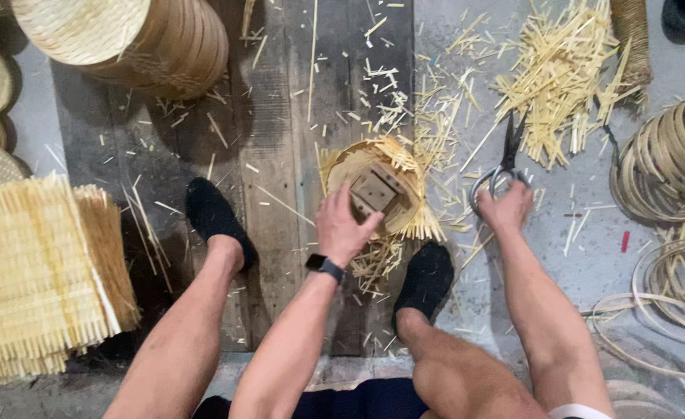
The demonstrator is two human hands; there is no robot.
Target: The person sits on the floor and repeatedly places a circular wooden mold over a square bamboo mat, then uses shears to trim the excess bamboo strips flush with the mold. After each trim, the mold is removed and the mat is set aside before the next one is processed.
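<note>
**Half-woven bamboo basket under the left palm, scissors under the right**

Lying on the dark plank floor between the two feet: a small round bamboo basket (379, 186), half woven, with a pale wooden block (375, 190) seated in its middle and loose splint ends fanning out past the rim; resting just beyond the fingertips of the left hand (342, 226), fingers spread and curled loosely over the near edge, pressing down rather than pinching; likely very light, springy and a little brittle, the cut ends sharp, the rim apt to flex or unravel if squeezed; best taken flat-handed on the block or by the firmer woven wall, not by the free splints.

Sitting to the right of those fingers, well apart: black scissors (504, 163), blades pointing away, the looped handles under the right hand (505, 206); fingers bent around the loops, seemingly gripping them, though how far through the loops cannot be told.

Scattered beyond both sets of fingers: bamboo offcuts (552, 77) in a thick heap; lying further right, coiled bamboo hoops (668, 163); stacked far left of the left fingers, woven bamboo mats (39, 271); standing beyond those, finished baskets (164, 39).
</note>
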